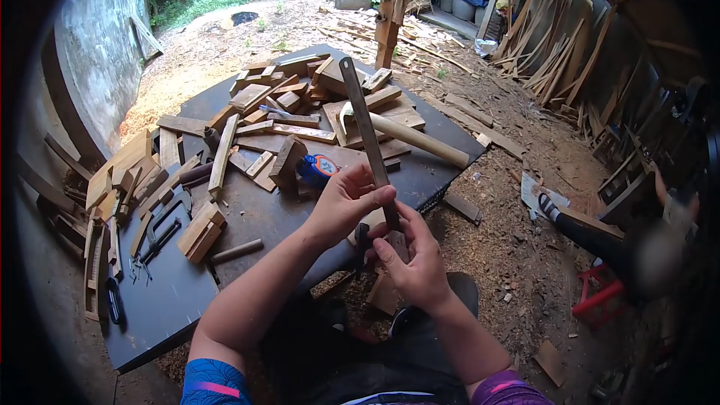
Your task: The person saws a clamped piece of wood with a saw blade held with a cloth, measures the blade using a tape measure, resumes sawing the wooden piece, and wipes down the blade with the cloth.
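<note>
Pinching the metal ruler (366, 131) low, likely for steadiness, the left hand's (349, 199) grip points it toward eleven o'clock (holed end uppermost), while the right hand (413, 266) curls by its foot, exact hold impossible to tell.

We are in an open-sided carpentry workshop. Short cut timber blocks (304, 133) lie heaped on the counter (180, 296), with a C-clamp (159, 238) near its left edge and a tape measure (324, 166) near its middle. Wood shavings (501, 274) spread right of the counter, where thin wooden strips (553, 56) lean in a row. Behind the counter, past a wooden post (389, 19), we see a bright yard (300, 19).
</note>
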### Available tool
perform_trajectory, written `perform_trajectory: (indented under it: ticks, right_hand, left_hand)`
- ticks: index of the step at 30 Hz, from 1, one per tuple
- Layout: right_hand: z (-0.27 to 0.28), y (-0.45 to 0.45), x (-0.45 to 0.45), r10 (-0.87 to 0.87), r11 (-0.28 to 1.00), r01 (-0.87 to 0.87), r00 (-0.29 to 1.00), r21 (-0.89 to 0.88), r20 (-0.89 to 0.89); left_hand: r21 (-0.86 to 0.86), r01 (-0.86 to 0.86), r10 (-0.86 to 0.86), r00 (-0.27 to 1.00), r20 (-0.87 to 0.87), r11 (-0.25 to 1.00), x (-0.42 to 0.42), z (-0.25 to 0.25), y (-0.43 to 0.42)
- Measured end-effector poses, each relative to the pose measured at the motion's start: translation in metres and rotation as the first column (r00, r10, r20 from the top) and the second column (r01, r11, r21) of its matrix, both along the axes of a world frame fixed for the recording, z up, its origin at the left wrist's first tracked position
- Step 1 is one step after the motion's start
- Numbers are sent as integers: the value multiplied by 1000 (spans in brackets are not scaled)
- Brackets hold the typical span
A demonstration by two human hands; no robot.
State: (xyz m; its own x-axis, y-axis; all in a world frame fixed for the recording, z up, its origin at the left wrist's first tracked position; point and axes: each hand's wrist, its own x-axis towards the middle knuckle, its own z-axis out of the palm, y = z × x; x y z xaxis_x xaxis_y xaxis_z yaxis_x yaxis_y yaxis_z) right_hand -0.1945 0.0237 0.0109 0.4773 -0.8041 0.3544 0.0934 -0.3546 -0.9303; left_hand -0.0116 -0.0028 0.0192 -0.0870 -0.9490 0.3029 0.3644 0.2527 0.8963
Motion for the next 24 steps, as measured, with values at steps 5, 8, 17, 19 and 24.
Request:
perform_trajectory:
  ticks: [5,8,17,19,24]
  right_hand:
    - [14,1,-28,40,969,-36,999,244,-14]
    - [12,8,-55,-71,988,91,985,126,-158]
    - [-4,29,-107,-303,932,120,776,-342,-554]
    - [-8,30,-108,-316,918,84,746,-389,-586]
    - [-8,30,-108,-322,910,58,723,-410,-612]
  left_hand:
    - [18,-12,3,898,441,1000,9,-1,-3]
    - [-85,-200,212,788,578,976,8,11,1]
    - [-461,-282,540,394,744,842,35,-11,-14]
    - [-464,-229,517,367,773,856,29,-7,-10]
    - [-429,-150,452,188,872,891,26,-13,-5]
